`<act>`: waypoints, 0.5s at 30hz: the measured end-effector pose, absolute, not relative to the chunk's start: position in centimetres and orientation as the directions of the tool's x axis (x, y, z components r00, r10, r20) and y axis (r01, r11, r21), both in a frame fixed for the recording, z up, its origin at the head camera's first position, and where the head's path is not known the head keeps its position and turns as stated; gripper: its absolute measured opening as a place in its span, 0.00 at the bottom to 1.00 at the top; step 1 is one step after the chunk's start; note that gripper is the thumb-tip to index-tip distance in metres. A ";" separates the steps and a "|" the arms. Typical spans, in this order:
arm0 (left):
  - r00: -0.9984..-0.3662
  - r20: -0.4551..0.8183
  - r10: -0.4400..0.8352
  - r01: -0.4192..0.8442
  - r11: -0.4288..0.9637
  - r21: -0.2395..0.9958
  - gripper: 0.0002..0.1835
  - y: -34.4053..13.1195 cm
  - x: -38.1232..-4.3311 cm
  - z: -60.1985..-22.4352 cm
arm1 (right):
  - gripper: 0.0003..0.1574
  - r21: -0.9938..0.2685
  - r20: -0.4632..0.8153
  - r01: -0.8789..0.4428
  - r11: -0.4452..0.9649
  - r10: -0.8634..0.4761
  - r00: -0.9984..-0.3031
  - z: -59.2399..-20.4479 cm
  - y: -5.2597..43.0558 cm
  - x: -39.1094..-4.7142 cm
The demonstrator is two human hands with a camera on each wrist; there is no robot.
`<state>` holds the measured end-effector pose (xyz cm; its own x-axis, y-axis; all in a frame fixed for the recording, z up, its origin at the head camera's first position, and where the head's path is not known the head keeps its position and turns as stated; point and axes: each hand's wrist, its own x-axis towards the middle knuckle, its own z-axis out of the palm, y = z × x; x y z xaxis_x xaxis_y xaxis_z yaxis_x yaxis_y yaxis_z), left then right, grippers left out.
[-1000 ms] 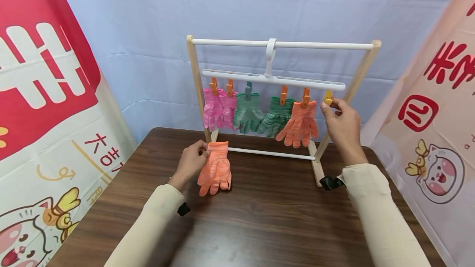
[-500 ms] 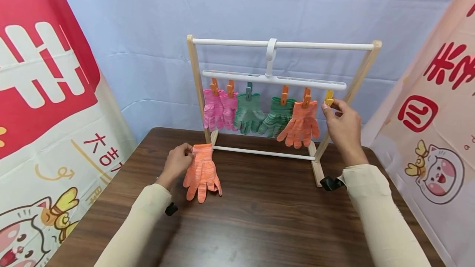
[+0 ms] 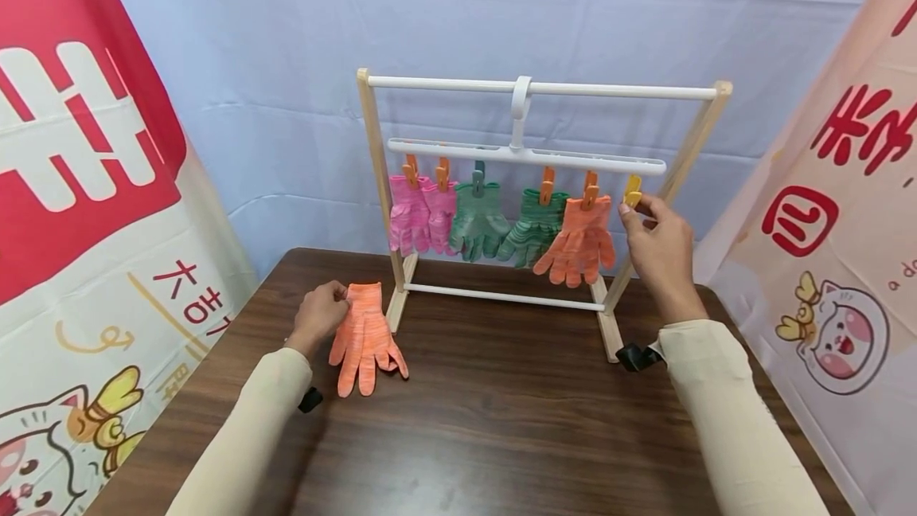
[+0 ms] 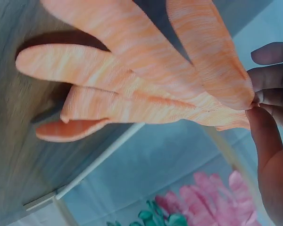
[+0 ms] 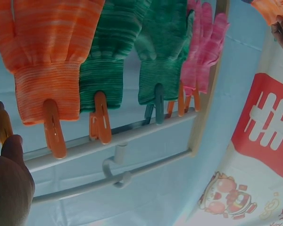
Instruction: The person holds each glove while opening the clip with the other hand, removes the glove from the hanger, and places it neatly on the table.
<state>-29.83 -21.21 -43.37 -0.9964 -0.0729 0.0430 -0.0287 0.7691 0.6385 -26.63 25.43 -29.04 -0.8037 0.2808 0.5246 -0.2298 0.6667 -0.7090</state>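
Note:
My left hand [image 3: 320, 315] pinches an orange knit glove [image 3: 363, 341] by its cuff edge, so the glove's fingers hang down above the table at the rack's left. In the left wrist view, thumb and fingertips meet on the orange fabric. My right hand [image 3: 662, 253] pinches a yellow clothespin [image 3: 633, 190] at the right end of the white hanger [image 3: 587, 160]. Beside it an orange glove [image 3: 579, 239] hangs from an orange clothespin [image 5: 54, 129]. Further left hang two green gloves [image 3: 478, 221] and two pink gloves [image 3: 410, 217], each on clothespins.
A wooden rack [image 3: 693, 142] with a white top bar [image 3: 616, 90] carries the hanger. It stands at the back of the brown table [image 3: 487, 420]. Printed banners [image 3: 86, 181] flank the table, with a pale cloth [image 3: 286, 22] behind.
My left hand has moved left with the orange glove, away from the rack's lower bar. The right hand stays at the yellow clothespin.

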 end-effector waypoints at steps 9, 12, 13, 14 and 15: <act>-0.998 -0.015 -0.063 -0.060 0.793 0.606 0.14 -22.7 -31.4 -44.9 | 0.28 -0.702 0.531 -0.221 0.677 0.292 -0.795 -29.2 25.4 -26.9; -0.998 -0.028 -0.057 -0.062 0.796 0.602 0.14 -23.1 -31.9 -45.2 | 0.28 -0.703 0.528 -0.215 0.678 0.295 -0.796 -29.2 25.4 -26.8; -0.998 -0.034 -0.061 -0.070 0.798 0.599 0.13 -23.2 -32.1 -45.3 | 0.28 -0.702 0.528 -0.214 0.679 0.295 -0.796 -29.2 25.4 -26.9; -0.997 -0.040 -0.068 -0.078 0.799 0.597 0.13 -23.3 -32.2 -45.4 | 0.28 -0.701 0.528 -0.214 0.680 0.294 -0.797 -29.2 25.4 -26.9; -0.996 -0.047 -0.074 -0.087 0.800 0.593 0.13 -23.4 -32.3 -45.5 | 0.28 -0.700 0.528 -0.213 0.682 0.292 -0.798 -29.2 25.3 -26.9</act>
<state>-32.35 -23.40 -45.54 -0.9962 -0.0736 -0.0474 -0.0873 0.8001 0.5934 -26.89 25.34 -29.20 -0.7976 0.2925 0.5276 -0.2131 0.6817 -0.7000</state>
